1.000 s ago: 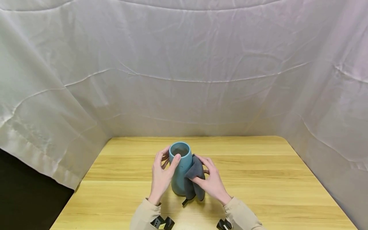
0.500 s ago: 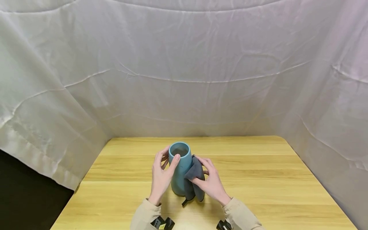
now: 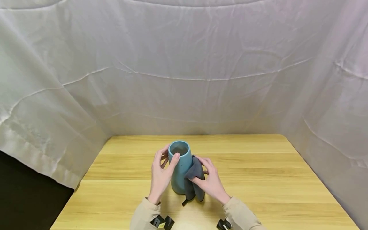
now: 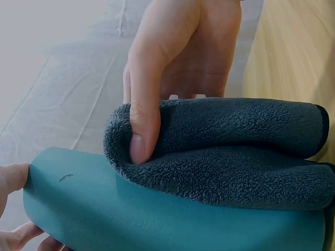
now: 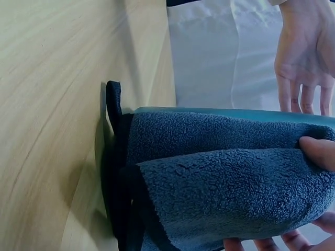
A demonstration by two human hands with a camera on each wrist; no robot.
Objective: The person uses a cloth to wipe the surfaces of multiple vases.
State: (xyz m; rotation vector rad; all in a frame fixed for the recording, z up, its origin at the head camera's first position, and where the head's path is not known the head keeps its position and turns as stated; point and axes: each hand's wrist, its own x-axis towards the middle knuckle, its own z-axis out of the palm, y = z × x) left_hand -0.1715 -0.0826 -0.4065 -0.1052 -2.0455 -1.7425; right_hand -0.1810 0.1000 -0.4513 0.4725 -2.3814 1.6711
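A tall blue vase [image 3: 179, 174] stands upright on the table, its round mouth facing up. My left hand [image 3: 161, 175] grips it near the rim, thumb in front and fingers around the far left side. In my right hand [image 3: 211, 180] is a folded dark grey towel [image 3: 196, 174], pinched between thumb and fingers along the vase's right side. The left wrist view shows the towel's fluffy fold [image 4: 225, 178] lying against the vase, and a small dark mark [image 4: 66, 178] on the vase wall. A black hanging loop [image 5: 113, 102] at the towel's lower end is by the tabletop.
The wooden table [image 3: 258, 179] spreads to both sides of the vase. Pale grey curtain [image 3: 201, 105] encloses the back and sides. A dark gap [image 3: 26, 195] shows below the curtain at the left. Small black devices [image 3: 162, 222] sit at both sleeves.
The head view has tilted very slightly. Both hands, the vase and the towel keep the same pose.
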